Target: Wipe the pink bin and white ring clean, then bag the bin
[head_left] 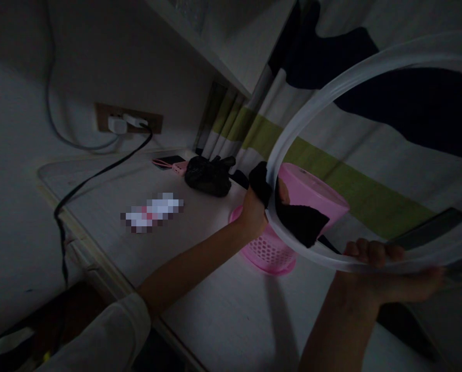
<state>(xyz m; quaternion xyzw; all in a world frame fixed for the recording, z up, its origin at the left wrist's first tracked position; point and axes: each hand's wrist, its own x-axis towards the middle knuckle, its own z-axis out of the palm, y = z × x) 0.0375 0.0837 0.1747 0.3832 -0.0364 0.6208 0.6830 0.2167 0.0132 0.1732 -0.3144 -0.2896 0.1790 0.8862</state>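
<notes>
1. White ring (pixel 300 113), held up at the right, tilted, above the worktop (pixel 211 258); its far right side runs out of view.
2. The right hand (pixel 385 276) holds the ring's lower rim, fingers curled over it and thumb stretched out along it below.
3. The left hand (pixel 256 212) is closed round the rim's left side, pressing a black cloth (pixel 302 222) against it; part of the cloth hangs inside the ring.
4. Just behind stands a pink basket (pixel 271 250) with a perforated wall, partly hidden by the left hand and cloth.
5. Left of it on the worktop lies a pixelated item (pixel 152 213), white with pink; any print on it is masked.
6. Farther back sits a knotted black bag (pixel 209 175), beside a pink gadget (pixel 179 168) with a strap; markings there are too small to read.
7. On the wall, two white plugs (pixel 117 124) fill a brown socket plate (pixel 102 118); lettering is lost in the dimness.
</notes>
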